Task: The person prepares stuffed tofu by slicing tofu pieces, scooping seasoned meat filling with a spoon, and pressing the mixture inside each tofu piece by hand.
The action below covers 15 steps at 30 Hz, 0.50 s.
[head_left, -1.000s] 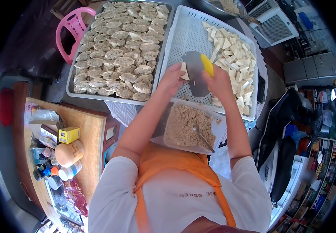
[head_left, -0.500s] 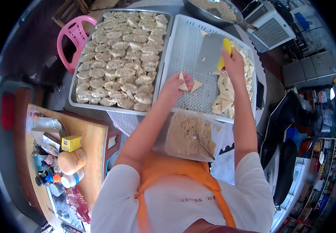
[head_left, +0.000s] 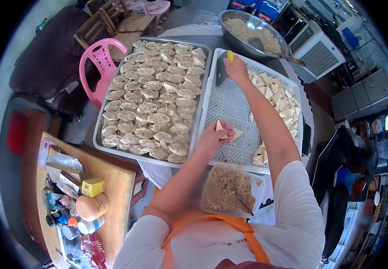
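Observation:
My left hand (head_left: 218, 136) is closed around a pale tofu triangle (head_left: 220, 128) above the front of a white perforated tray (head_left: 232, 105). Another triangle (head_left: 238, 134) lies just right of its fingers. At the tray's far left corner, my right hand (head_left: 235, 68) grips the yellow handle of a broad scraper (head_left: 223, 69), its grey blade hanging over the tray's edge. Many cut tofu pieces (head_left: 283, 105) are heaped along the tray's right side. A plastic tub of crumbly filling (head_left: 227, 190) with a spoon (head_left: 243, 201) stands near my body.
A metal tray (head_left: 96, 139) full of filled pieces lies to the left. Behind the white tray is a steel bowl (head_left: 277, 38) of filling. A pink chair (head_left: 96, 67) stands at the far left, and a wooden table (head_left: 113, 179) with jars and boxes is near my left side.
The view has shifted, showing more of the far side. My right hand has moved the scraper from beside my left hand, over the heap, to the tray's far left corner.

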Tool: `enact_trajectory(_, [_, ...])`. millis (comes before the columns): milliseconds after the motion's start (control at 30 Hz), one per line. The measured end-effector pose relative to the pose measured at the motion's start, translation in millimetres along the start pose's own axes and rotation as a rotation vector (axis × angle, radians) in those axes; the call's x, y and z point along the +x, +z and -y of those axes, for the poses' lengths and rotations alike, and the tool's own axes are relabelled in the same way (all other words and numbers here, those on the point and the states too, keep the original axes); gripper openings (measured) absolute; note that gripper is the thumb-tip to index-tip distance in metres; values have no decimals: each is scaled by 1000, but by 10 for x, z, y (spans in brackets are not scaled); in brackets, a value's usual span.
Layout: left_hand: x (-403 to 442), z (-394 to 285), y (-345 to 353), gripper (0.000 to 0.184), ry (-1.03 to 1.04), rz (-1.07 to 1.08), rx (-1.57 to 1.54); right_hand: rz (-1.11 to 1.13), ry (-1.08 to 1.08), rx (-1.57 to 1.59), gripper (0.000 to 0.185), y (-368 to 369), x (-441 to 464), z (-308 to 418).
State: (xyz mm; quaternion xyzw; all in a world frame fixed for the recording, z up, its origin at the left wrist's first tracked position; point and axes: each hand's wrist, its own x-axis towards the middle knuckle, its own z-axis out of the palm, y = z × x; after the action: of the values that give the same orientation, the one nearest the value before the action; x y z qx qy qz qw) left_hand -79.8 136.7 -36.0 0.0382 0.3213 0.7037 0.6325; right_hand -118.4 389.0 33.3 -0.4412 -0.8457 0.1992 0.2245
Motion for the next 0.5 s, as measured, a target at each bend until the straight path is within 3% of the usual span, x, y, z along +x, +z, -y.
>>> enact_trajectory(67, [-13, 29, -4, 36, 16, 5, -31, 61, 37, 135, 49, 104, 5, 54])
enact_trajectory(233, [-82, -46, 81, 37, 6, -9, -7, 211, -125, 274, 79, 187, -171, 111])
enact_trajectory(500, [-55, 12, 62, 38, 39, 72, 52, 309, -160, 276, 77, 184, -296, -79])
